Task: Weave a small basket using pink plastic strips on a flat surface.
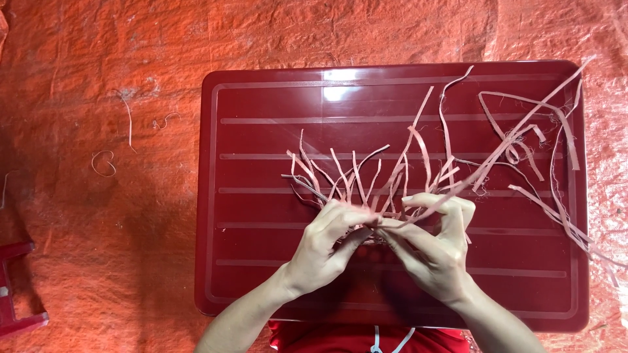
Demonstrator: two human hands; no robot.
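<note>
Left hand (324, 245) and right hand (428, 242) both pinching the bundle of thin strips (366, 183) at its near end on the red worktop (261, 261), loose ends fanning far and right.

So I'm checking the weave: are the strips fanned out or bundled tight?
Fanned out. The strips splay from where the left hand and right hand pinch them, over the red lid.

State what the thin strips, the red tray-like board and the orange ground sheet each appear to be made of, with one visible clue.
Strips: probably thin plant fibre or plastic band; flat, pale, curling, with frayed threads.
Red board: likely moulded plastic; glossy glare, raised ribs, rounded rim.
Ground sheet: seemingly woven plastic tarpaulin; fine weave, crinkled creases.
</note>
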